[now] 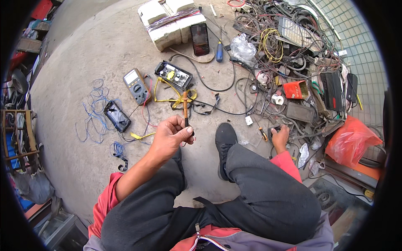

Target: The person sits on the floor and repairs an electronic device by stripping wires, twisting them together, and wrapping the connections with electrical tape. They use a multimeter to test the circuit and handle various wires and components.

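My left hand (pixel 171 136) grips a thin tool, probably a soldering iron (pixel 185 106), held upright with its wooden handle above my fingers. Just beyond lie an opened black case with a circuit board (pixel 177 76), yellow wire or tape (pixel 161 99) and a multimeter (pixel 138 87) with leads. My right hand (pixel 281 137) is down at the right with fingers curled round or over a small dark object (pixel 274 131) I cannot make out, beside orange-handled pliers (pixel 264 134).
A white foam block (pixel 165 35), a phone (pixel 199 39) and a blue screwdriver (pixel 219 52) lie ahead. A cable heap (pixel 272 46), a red bag (pixel 351 140) and wire mesh are right. Blue wires (pixel 94 108) and an empty casing (pixel 117 115) lie left, with clutter (pixel 19 146) beyond.
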### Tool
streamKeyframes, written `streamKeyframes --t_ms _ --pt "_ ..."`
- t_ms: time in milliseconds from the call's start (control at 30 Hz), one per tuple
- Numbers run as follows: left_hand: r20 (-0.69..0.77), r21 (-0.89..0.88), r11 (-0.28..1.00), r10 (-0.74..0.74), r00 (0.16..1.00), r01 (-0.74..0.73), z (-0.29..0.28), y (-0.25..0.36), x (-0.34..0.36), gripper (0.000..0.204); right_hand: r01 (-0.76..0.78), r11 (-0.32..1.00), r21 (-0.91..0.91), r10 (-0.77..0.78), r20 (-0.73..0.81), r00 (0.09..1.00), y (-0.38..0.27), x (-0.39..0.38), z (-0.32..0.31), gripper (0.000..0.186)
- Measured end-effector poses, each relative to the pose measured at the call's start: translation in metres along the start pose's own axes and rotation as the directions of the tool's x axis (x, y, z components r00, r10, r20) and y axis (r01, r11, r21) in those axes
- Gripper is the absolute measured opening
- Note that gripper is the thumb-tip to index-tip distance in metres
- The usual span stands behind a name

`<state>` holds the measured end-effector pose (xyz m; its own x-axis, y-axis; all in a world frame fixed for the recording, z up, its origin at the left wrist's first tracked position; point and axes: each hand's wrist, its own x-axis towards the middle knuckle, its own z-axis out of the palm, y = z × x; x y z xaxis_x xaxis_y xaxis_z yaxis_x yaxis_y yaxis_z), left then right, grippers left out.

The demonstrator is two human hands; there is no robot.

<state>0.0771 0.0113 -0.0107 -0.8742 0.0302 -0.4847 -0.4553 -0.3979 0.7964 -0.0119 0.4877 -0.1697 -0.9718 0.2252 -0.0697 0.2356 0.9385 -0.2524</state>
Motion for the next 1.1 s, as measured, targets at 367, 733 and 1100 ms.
streamKeyframes --t_ms 367,733,1100 --pt "0.016 0.008 1.000 -0.023 1.000 0.023 0.005 -0.001 0.003 0.015 -0.043 0.721 0.692 -0.269 0.336 0.902 -0.152 0.010 -0.051 0.021" --pt "0.105 0.048 0.994 -0.100 0.989 0.095 0.014 0.001 0.003 0.015 -0.275 0.465 0.842 -0.711 0.540 0.450 -0.307 -0.062 -0.085 0.035" --pt "0.145 0.086 0.985 -0.158 0.977 0.146 0.015 -0.001 0.002 0.016 -0.153 0.512 0.845 -0.713 0.518 0.472 -0.312 -0.072 -0.078 0.024"
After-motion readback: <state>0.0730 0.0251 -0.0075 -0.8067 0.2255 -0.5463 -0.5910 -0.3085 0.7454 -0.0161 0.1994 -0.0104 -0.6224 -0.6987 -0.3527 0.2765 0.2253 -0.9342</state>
